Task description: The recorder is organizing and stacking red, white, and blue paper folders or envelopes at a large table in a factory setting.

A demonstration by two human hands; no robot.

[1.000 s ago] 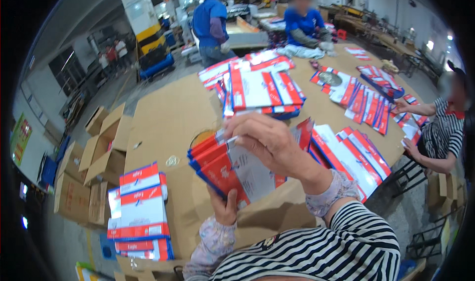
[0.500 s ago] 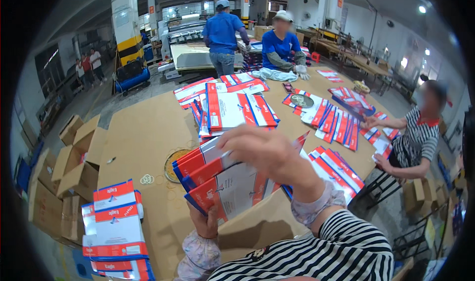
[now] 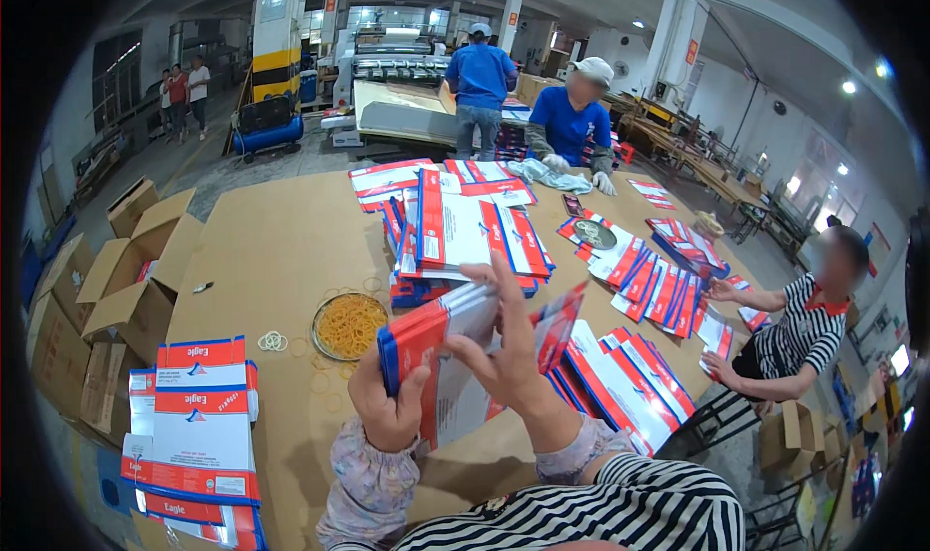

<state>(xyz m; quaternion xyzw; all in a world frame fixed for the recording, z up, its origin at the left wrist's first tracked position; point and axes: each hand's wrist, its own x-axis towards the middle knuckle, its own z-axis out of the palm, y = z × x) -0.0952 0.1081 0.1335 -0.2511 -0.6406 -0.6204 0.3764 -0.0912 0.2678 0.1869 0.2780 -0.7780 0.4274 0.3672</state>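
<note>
In front of me I hold up a bundle of flat red, white and blue printed cartons, tilted with its edges roughly together. My left hand grips its lower left end, thumb on the near face. My right hand has its thumb against the near side and its fingers over the top edge. One carton fans out to the right behind that hand. Just left of the bundle stands a round dish of yellow rubber bands. Beyond it rises a stack of cartons.
More cartons lie in a stack at left and a fanned pile at right. Pale rings sit near the dish. Open cardboard boxes line the table's left side. A co-worker handles cartons at right; another stands across the table.
My right hand has come down from above the bundle to its right end. The bundle is now more upright and more closed up. My view has shifted, showing the rubber band dish fully.
</note>
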